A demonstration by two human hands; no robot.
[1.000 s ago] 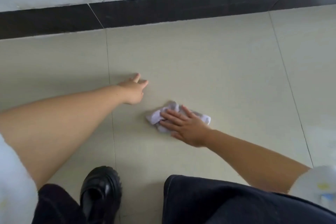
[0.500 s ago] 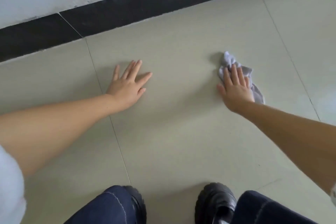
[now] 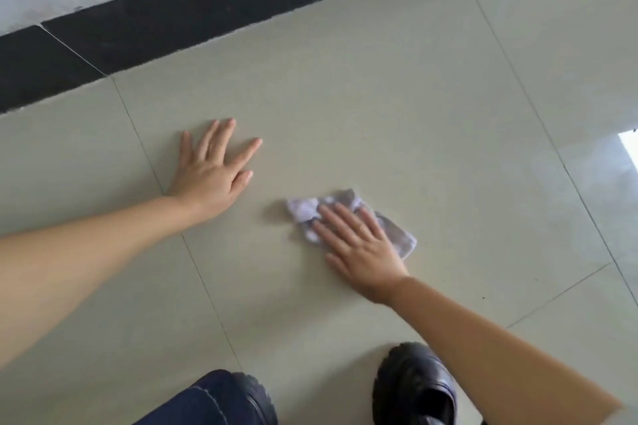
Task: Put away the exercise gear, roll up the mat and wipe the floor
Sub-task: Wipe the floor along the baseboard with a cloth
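Both hands lay flat, fingers straight: the left hand (image 3: 210,179) on the beige tiled floor (image 3: 397,107), the right hand (image 3: 359,245) pressing a crumpled pale lilac cloth (image 3: 307,209).

The flat right hand (image 3: 359,245) covers the middle of the crumpled pale lilac cloth (image 3: 397,233), whose edges are blurred. The bottom edge cuts off the glossy black chunky-soled shoe (image 3: 414,386) and the dark blue denim knee (image 3: 207,400).
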